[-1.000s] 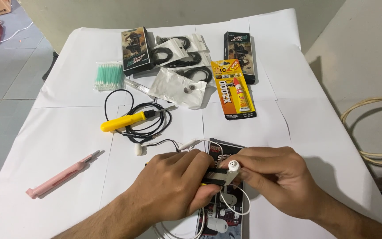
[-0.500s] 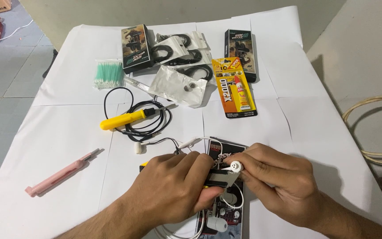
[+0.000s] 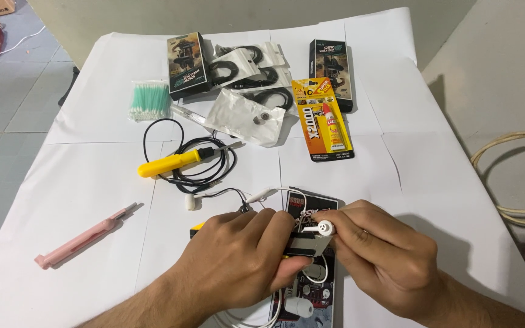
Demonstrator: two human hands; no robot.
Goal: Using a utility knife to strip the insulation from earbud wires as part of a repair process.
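hands hold position over the earbud at the near edge of the bench; little has changed over the last second.

the left hand (image 3: pixel 247 261) stays clenched around a flat blade tool (image 3: pixel 305 246), yellow at its handle end, and the right hand (image 3: pixel 384 258) keeps a pinch on the white earbud (image 3: pixel 323 229), which rests against the blade above the dark printed card (image 3: pixel 311 285). both hands have shifted only slightly toward the near edge, so the work on the earbud appears to be continuing without a break. a second earbud (image 3: pixel 299 307) lies on the card. further in sit the yellow soldering iron (image 3: pixel 171 163) and the pink pen tool (image 3: pixel 83 238) toward the left edge. the glue pack (image 3: pixel 321 121), swab bundle (image 3: pixel 149 101) and dark boxes (image 3: pixel 188 65) line the far edge.
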